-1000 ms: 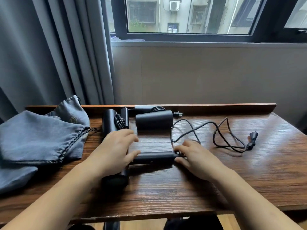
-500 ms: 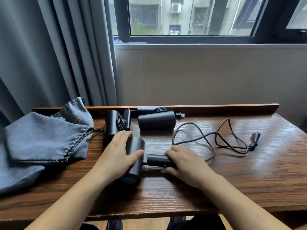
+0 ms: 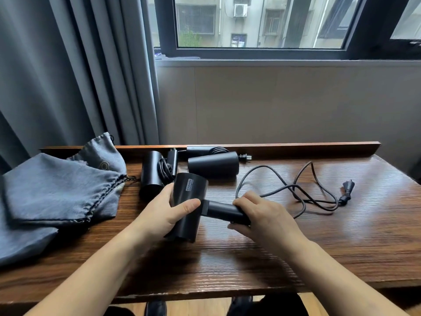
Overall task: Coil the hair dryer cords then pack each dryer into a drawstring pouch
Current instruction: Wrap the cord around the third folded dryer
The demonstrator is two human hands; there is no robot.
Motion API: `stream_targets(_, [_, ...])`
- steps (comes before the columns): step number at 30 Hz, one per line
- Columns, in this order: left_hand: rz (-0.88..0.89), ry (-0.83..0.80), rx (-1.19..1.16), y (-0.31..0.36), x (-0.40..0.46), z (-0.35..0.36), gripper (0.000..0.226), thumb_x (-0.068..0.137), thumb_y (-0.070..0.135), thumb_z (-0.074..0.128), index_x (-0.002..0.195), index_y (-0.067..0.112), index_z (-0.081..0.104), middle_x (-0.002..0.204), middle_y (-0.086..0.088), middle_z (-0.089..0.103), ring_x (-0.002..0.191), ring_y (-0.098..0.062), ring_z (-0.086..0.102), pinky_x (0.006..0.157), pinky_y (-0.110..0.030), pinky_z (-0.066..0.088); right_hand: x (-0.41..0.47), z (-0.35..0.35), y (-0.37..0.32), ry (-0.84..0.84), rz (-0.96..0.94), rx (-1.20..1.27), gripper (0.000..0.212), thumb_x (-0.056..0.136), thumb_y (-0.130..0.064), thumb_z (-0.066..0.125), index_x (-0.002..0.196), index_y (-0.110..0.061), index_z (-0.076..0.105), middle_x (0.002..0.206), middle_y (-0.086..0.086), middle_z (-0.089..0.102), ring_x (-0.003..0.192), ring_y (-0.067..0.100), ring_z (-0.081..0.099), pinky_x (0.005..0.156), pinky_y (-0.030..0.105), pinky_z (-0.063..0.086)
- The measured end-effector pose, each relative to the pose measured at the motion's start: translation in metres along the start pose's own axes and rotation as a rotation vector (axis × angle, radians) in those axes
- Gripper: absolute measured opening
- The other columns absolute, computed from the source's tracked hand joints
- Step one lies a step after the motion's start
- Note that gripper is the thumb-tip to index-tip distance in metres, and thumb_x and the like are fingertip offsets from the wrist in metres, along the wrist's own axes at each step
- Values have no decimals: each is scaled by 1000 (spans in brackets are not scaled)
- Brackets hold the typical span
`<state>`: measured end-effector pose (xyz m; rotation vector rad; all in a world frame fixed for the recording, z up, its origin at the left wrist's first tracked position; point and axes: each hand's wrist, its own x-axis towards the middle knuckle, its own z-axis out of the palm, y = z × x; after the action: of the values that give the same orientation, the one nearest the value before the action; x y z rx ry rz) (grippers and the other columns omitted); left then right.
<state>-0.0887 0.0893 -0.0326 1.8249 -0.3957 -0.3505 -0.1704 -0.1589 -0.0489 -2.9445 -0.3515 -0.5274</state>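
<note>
The left hand (image 3: pixel 166 215) gripped the barrel of the dryer (image 3: pixel 190 201), just above the table (image 3: pixel 296 258), while the right hand (image 3: pixel 262 213) grasped its handle. Its loose cord (image 3: pixel 296 190) trailed beyond and might have snagged; the pouches (image 3: pixel 57 190) waited farther left, unopened.
</note>
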Motion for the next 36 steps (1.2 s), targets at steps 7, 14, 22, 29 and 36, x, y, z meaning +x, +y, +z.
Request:
stream_targets(7, [96,129,-95,5,2,15,56,68,61,76,117,37,61,110,5,72,106,-14,67,99,-48,51,11,-12,-8,-124,219,108,39,84,-62,64,95,-27,50,89,-7,66,84,19,59,64,33,31])
stream_targets(14, [130,150,-178,6,3,21,61,70,56,79,124,34,59,113,2,72,108,-17,67,99,-48,51,7,-10,-12,-114,344,256,41,78,-59,72,84,-28,47,73,-12,55,72,11,51,56,23,32])
stream_targets(22, [150,296,-363,14,9,38,40,85,38,74,121,22,63,115,0,73,110,-18,68,103,-49,49,11,-6,-34,-56,502,646,26,89,-48,66,104,-32,54,86,-11,60,77,5,56,63,25,40])
stream_targets(29, [128,366,-497,14,11,49,48,82,41,73,124,23,60,115,0,73,109,-18,68,101,-47,51,9,-4,-49,-49,544,960,18,93,-30,62,110,-31,57,93,1,63,83,19,61,81,43,55])
stream_targets(36, [67,389,-657,17,17,45,43,87,34,71,126,21,60,117,-4,72,109,-22,69,100,-51,51,-2,-1,-44,-38,376,929,30,93,-41,60,122,-47,52,94,-8,68,86,12,68,83,40,54])
